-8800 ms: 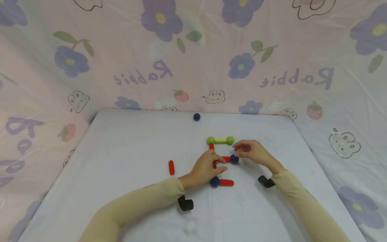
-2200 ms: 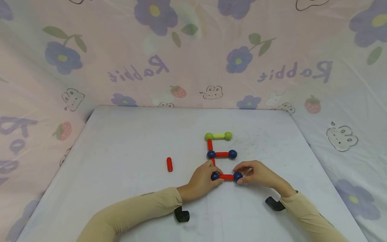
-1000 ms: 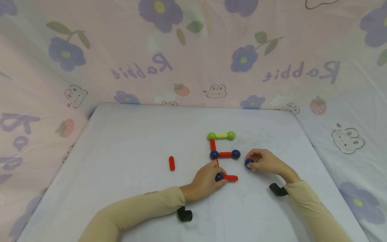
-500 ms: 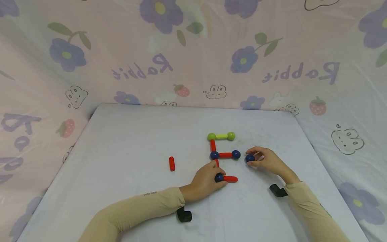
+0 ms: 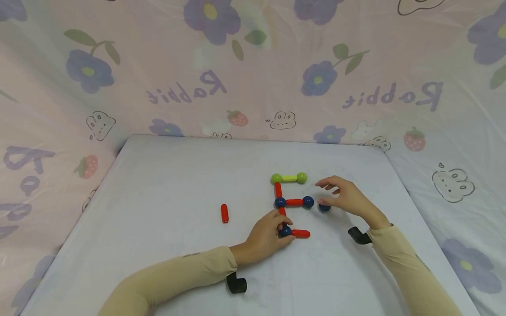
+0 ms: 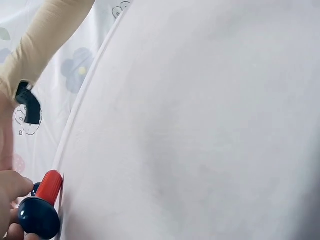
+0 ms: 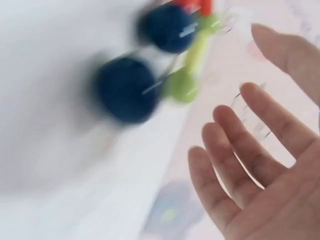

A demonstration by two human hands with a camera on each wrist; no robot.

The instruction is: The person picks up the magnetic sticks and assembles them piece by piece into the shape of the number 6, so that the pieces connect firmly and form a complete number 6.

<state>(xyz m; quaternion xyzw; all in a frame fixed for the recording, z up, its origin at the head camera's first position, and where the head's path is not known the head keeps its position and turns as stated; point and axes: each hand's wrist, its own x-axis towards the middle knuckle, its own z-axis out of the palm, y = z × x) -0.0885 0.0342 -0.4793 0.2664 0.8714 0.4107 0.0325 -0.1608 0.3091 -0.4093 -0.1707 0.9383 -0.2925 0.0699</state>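
On the white table lies an E-shaped figure of toy rods and balls. Its top arm is a light green rod (image 5: 290, 178) between two green balls (image 5: 302, 177); its middle arm is a red rod (image 5: 294, 202) ending in a dark blue ball (image 5: 308, 202). My left hand (image 5: 264, 235) holds the lower corner's blue ball (image 6: 39, 218) between thumb and fingers, partly hiding the upright. From that ball a bare-ended red rod (image 5: 301, 234) points right. A loose blue ball (image 5: 324, 208) rests just right of the middle arm, beneath my right hand (image 5: 345, 198), whose fingers are spread and hold nothing.
A single red rod (image 5: 224, 213) lies left of the figure. Behind the table (image 5: 178, 175) hangs a flowered curtain (image 5: 253, 79). A black wrist mount (image 5: 237, 284) sits under the left sleeve, another black mount (image 5: 359, 235) under the right.
The right hand took the blue ball off the lower red rod, carried it up beside the middle arm, then let go and lifted. The left hand stays at the lower corner, its fingers slightly looser.
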